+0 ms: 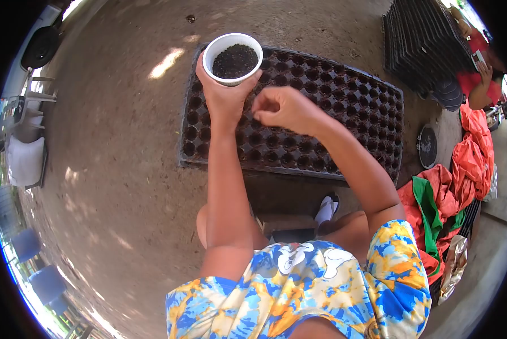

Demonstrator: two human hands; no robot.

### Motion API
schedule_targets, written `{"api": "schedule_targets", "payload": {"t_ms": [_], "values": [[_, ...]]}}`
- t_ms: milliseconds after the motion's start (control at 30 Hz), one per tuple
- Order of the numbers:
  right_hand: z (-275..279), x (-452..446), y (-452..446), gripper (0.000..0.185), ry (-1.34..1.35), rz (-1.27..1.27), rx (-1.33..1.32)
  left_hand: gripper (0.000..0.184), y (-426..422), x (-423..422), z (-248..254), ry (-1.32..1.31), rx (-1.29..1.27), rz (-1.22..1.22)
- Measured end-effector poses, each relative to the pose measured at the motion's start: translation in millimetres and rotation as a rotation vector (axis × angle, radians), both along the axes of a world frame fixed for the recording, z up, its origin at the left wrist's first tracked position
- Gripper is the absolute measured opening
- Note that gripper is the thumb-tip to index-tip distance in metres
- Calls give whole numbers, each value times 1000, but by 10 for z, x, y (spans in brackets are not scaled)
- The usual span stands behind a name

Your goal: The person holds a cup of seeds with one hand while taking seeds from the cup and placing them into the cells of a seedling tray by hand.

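Observation:
My left hand [224, 97] is wrapped round a white cup [209, 55], held up above the far left corner of a black seedling tray [349, 118]. Small dark grains [235, 61], maybe seeds, partly fill the cup. To the right of the cup and a little lower, my right hand [284, 110] is over the tray with thumb and fingers curled together in a pinch. Anything between those fingertips is too small to make out. The tray's many round cells look dark inside, with brown soil about their rims.
A tall stack of black trays [417, 48] stands at the back right, beside a person in red [479, 73] holding a pale object. Red-orange sheeting [471, 152] with green cloth [428, 212] lies at the right. Chairs [27, 152] line the left edge of the dirt floor [112, 141].

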State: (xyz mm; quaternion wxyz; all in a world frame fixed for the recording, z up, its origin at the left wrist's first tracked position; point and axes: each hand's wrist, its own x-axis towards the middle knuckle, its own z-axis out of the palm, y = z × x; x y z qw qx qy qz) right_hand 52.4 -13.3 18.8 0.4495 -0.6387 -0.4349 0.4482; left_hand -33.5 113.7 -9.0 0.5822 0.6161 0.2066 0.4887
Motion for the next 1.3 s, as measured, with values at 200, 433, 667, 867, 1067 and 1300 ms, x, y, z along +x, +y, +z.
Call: {"api": "schedule_targets", "payload": {"t_ms": [200, 433, 667, 867, 1067, 1300], "values": [[-108, -191, -107, 15, -204, 69, -228, 92, 0, 8, -14, -10, -12, -37], [-192, -159, -126, 14, -163, 47, -194, 92, -19, 5, -1, -37, -50, -64], [-164, -166, -140, 13, -103, 45, -256, 91, -15, 13, -9, -20, -35, -74], [-142, -256, -233, 14, -282, 211, -158, 90, 4, 23, -20, -38, -20, -83], [124, -151, -195, 15, -483, 183, 17, 89, -11, 15, -11, -52, 4, -69], [628, 256, 407, 15, -1054, 79, 57, 93, -183, 50, 40, 184, 270, -84]]}}
